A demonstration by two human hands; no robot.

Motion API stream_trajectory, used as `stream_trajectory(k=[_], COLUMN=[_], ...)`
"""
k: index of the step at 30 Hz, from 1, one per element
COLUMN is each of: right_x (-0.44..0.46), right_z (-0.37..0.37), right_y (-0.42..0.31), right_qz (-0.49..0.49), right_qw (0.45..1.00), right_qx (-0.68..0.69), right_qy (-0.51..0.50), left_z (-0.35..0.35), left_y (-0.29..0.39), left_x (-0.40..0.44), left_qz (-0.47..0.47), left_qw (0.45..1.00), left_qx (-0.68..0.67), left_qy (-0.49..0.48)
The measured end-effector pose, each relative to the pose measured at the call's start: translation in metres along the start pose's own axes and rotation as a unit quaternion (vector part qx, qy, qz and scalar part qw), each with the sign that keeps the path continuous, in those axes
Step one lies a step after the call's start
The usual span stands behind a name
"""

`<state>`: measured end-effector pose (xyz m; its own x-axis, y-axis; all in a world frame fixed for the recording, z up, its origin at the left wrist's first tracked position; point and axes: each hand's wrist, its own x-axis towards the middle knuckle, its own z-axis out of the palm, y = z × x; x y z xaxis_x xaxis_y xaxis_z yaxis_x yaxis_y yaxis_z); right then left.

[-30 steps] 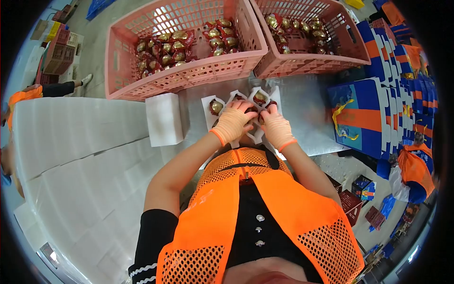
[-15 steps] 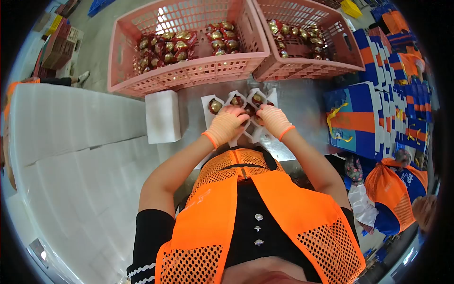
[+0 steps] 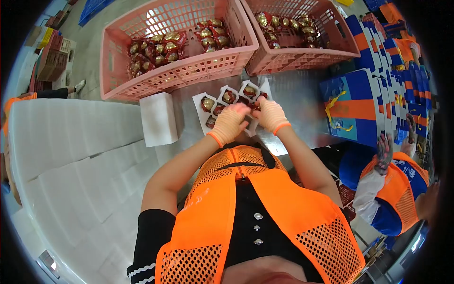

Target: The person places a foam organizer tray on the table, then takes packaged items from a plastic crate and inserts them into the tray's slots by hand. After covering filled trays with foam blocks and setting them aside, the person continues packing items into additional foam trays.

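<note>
A white foam tray [image 3: 197,101] with cut-out cells lies on the metal table in front of me. Several eggs in red and gold wrapping sit in its cells, among them a wrapped egg [image 3: 207,104] at the left end and another [image 3: 229,97] beside it. My left hand [image 3: 231,122], in a pale knit glove with bare fingertips, hovers over the near middle cells, fingers apart. My right hand [image 3: 271,115], gloved likewise, has its fingers bent round a red-wrapped egg [image 3: 261,96] at the tray's right end. The hands partly hide the cells below.
Two pink plastic crates [image 3: 179,75] with wrapped eggs stand behind the tray. A white foam block [image 3: 158,119] is at its left, beside large stacked white foam [image 3: 90,165]. Blue and orange boxes [image 3: 352,106] stand at right, with a co-worker in an orange vest [image 3: 402,194] nearby.
My left hand has drawn back from the tray's middle, uncovering more cells at the left. My right hand has shifted slightly toward the tray's right end. The co-worker's hands have risen.
</note>
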<state>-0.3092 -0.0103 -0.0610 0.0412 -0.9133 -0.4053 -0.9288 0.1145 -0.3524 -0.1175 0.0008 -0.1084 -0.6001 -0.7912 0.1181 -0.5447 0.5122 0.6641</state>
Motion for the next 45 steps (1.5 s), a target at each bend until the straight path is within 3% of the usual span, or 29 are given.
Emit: stream_trajectory(k=[2,3,7,11,14,15,18,20,22,25,28,34,35,38,42,43,45], right_x=[0.006,0.013,0.028,0.007,0.006,0.009,0.014,0.031,0.026,0.01,0.02,0.026,0.025,0.015,0.003,0.003,0.005], right_z=[-0.013,-0.006,0.014,-0.008,0.014,0.026,0.004,0.031,0.006,-0.011,0.015,0.024,0.013,-0.017,0.018,0.029,0.042], right_y=[-0.006,-0.006,-0.025,0.005,0.021,0.024,-0.018,-0.014,-0.007,0.018,0.014,-0.015,-0.008,0.033,0.03,0.031,0.023], right_qz=[-0.004,-0.034,-0.103,-0.135,-0.184,-0.192,-0.184,-0.209,-0.165,-0.187,-0.183,-0.225,-0.165,-0.221,-0.22,-0.25,-0.238], right_qw=[0.999,0.999,0.97,0.989,0.964,0.963,0.956,0.945,0.969,0.981,0.973,0.948,0.974,0.975,0.966,0.952,0.94], right_qx=[0.01,-0.023,-0.205,-0.051,-0.193,-0.188,-0.217,-0.25,-0.181,-0.018,-0.138,-0.227,-0.155,0.0,-0.137,-0.173,-0.245], right_qy=[-0.031,-0.003,-0.083,-0.027,-0.006,0.012,-0.072,-0.045,-0.043,0.042,0.012,-0.011,-0.024,-0.028,-0.01,0.045,0.011], left_z=[-0.008,-0.008,-0.004,-0.014,-0.002,-0.007,-0.009,-0.003,-0.007,-0.01,-0.008,-0.006,-0.009,-0.026,-0.018,-0.018,-0.025], left_y=[0.005,0.0,-0.015,-0.021,-0.026,-0.021,-0.015,-0.017,-0.02,-0.016,-0.013,-0.017,-0.016,-0.009,-0.025,-0.026,-0.025], left_x=[0.008,0.012,0.028,0.022,0.014,0.015,0.019,0.019,0.019,0.018,0.016,0.016,0.012,0.008,0.003,0.003,0.006], left_qz=[-0.081,-0.075,-0.068,-0.043,-0.027,-0.046,-0.05,-0.045,-0.038,-0.027,-0.002,0.011,0.012,0.036,-0.003,0.003,0.017], left_qw=[0.993,0.994,0.993,0.993,0.997,0.994,0.993,0.995,0.996,0.999,0.999,0.993,0.995,0.993,0.994,0.993,0.992], left_qx=[-0.081,-0.075,0.019,-0.081,-0.058,-0.038,-0.016,-0.023,-0.021,0.016,0.046,0.11,0.082,0.115,0.1,0.098,0.1], left_qy=[0.007,-0.013,-0.096,-0.069,-0.045,-0.088,-0.104,-0.086,-0.08,-0.026,-0.017,-0.049,-0.054,0.009,-0.052,-0.059,-0.073])
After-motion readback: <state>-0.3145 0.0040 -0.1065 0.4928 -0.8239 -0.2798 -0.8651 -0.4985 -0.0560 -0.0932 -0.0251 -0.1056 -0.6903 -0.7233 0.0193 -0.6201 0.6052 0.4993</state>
